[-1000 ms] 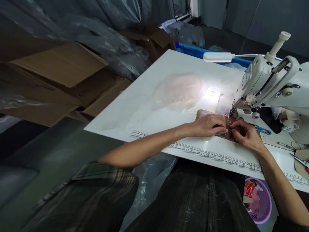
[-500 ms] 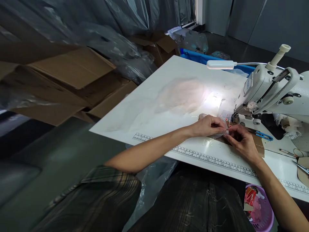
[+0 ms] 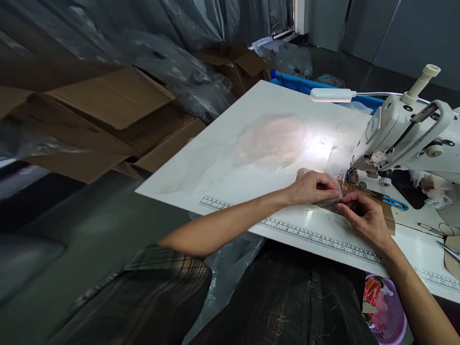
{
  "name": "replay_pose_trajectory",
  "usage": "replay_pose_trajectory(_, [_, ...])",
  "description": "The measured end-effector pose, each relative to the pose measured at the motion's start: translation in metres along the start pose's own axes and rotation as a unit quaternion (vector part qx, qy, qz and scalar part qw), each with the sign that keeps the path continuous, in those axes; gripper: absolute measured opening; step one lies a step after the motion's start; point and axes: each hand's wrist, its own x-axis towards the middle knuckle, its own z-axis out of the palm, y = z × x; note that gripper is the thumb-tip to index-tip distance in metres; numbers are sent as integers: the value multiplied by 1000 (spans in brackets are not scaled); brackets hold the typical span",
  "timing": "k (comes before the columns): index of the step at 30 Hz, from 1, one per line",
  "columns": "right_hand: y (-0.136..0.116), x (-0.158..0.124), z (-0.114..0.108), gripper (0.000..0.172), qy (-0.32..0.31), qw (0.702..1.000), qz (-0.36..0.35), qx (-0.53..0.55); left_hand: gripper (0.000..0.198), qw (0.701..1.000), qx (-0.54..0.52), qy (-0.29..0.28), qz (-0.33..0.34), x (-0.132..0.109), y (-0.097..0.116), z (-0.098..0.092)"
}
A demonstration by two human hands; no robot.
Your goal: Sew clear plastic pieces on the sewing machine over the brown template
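In front of the sewing machine (image 3: 390, 129), my left hand (image 3: 311, 188) is closed in a pinch, thumb and index finger on the edge of a thin sheer fabric (image 3: 325, 201). Part of this fabric shows behind the knuckles; the rest is covered by the hand. My right hand (image 3: 364, 218) meets it from the right, its thumb and index fingertips drawn together at the same fabric edge. What lies right between those fingertips is too small to see clearly. Both hands are just short of the needle area, above a brown strip (image 3: 388, 218) on the table.
Blue-handled thread snips (image 3: 395, 202) lie right of the needle. Scissors (image 3: 449, 250) rest at the far right. Pale sheer fabric (image 3: 273, 139) spreads over the white table (image 3: 223, 163). A lamp (image 3: 332, 95) hangs above; a purple basket (image 3: 393, 321) stands below, cardboard boxes (image 3: 111, 103) at left.
My right fingertips have shifted slightly down and apart from the left ones along the fabric edge. The left hand keeps its pinch. The whole view has shifted a little.
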Motion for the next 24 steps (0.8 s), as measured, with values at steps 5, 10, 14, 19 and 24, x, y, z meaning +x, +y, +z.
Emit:
replay_pose_trajectory(5, [-2, 3, 2, 32, -1, 1000, -10, -15, 17, 1000, 14, -4, 2, 0, -1, 1])
replay_pose_trajectory(10, [4, 3, -2, 38, 12, 1000, 4, -13, 20, 999, 48, -5, -22, -1, 2, 1])
replay_pose_trajectory(14, [8, 1, -5, 39, 19, 999, 39, 7, 21, 999, 46, -2, -28, -2, 3, 2])
replay_pose_trajectory(19, [5, -2, -2, 23, 39, 995, -63, -67, 24, 998, 55, 4, -30, -2, 4, 3])
replay_pose_trajectory(24, [2, -2, 1, 9, 44, 982, -127, -131, 23, 997, 71, -6, -25, -3, 4, 3])
